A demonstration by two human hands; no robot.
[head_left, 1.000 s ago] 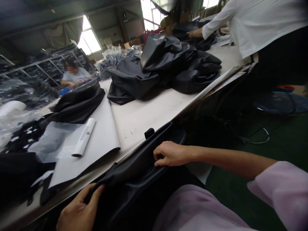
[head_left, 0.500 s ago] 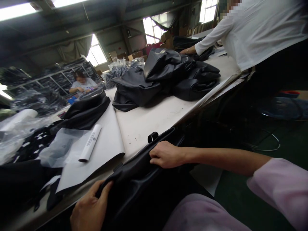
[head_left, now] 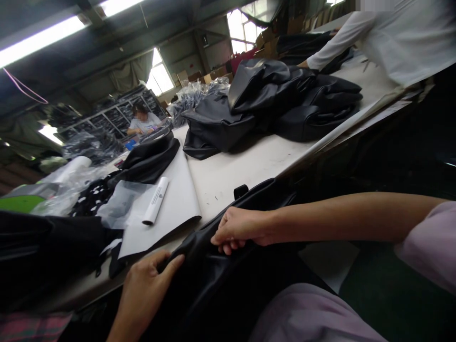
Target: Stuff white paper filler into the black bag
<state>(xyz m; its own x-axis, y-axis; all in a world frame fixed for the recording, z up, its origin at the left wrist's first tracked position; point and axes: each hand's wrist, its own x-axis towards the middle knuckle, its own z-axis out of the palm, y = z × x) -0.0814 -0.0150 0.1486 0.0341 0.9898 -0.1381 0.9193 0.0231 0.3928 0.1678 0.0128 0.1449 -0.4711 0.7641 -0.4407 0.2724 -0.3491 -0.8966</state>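
Gripping black leatherette cover (head_left: 213, 280) at near edge of white table (head_left: 249, 166): left hand (head_left: 146, 285) pinching its rim, right hand (head_left: 238, 228) clenching its seam beside black tab (head_left: 241, 191). Advising: be keeping both grips taut, pulling evenly, avoiding snag on table edge.

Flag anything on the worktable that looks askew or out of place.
Nothing looks damaged or spilled. The black covers lie in a loose heap, and the white sheet under the paper roll curls up at its near edge.
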